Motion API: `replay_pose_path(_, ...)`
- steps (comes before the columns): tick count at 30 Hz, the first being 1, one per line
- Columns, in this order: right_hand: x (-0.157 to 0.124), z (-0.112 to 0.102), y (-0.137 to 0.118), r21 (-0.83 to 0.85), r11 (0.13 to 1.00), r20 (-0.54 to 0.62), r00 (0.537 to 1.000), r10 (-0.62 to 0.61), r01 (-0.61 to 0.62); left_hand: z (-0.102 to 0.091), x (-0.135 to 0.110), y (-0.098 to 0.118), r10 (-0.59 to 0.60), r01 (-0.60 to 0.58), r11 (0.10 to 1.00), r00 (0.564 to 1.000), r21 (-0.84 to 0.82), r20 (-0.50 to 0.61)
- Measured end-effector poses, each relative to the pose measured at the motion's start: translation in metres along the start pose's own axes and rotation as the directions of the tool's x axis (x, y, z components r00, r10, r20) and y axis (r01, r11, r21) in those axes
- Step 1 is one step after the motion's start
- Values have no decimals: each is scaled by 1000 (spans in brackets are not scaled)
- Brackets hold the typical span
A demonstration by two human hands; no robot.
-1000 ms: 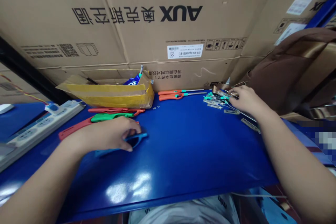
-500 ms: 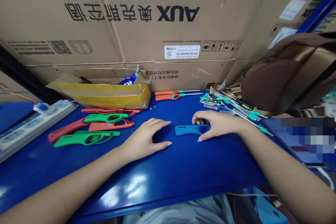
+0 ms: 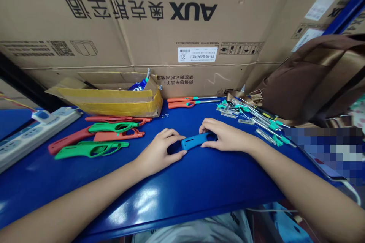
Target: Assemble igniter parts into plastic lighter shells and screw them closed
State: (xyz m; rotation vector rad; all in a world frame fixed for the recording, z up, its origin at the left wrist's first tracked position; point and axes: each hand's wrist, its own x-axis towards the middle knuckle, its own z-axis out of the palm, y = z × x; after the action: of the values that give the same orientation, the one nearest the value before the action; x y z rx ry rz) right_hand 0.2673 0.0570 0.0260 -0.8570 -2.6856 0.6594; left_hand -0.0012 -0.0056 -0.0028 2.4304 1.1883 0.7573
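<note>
Blue casing (image 3: 194, 141) has shifted left and angled slightly, now over middle of tabletop (image 3: 213, 182). Right hand (image 3: 226, 136) pinches its right end; left hand (image 3: 156, 152) spread around left end — contact unclear. Casing could twist or drop if pinch loosens with left hand unclosed.

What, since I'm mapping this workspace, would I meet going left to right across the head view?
White power strip → nearer green lighter casing → left hand → blue lighter casing → right hand → brown bag.
</note>
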Motion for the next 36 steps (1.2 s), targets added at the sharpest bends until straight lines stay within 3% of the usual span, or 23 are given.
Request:
replay_pose_path(4, 0, -1, -6, -65, 998, -15, 1000, -3, 2, 1, 0, 0, 3, -3, 1000, 1000, 5, 0)
replay_pose_path(10, -1, -3, -16, -138, 983, -28, 992, -125, 120, 2, 0, -1, -31, 31, 998, 1000, 63, -6)
replay_pose_path(13, -3, -4, -16, -40, 977, 38, 977, -208, 210, 0, -1, -1, -18, 15, 996, 999, 88, 33)
replay_pose_path(16, -5, -7, -13, 73, 974, 33, 975, -218, 215, -2, -2, 1, 59, -66, 995, 995, 81, 86)
replay_pose_path(19, -7, -14, -8, 26, 990, -63, 988, -139, 140, -6, -3, 3, 130, -140, 988, 981, 64, 145)
replay_pose_path(23, -10, -27, 8, -216, 973, -202, 979, 33, -77, -9, -3, 6, 221, -229, 973, 954, 19, 205)
replay_pose_path(28, -21, -45, 43, -414, 795, -247, 896, 370, -443, -9, -3, 6, 245, -258, 966, 943, 30, 227)
replay_pose_path(36, -35, -59, 77, -414, 726, -174, 831, 529, -549, -5, -4, -3, 171, -194, 972, 971, 130, 165)
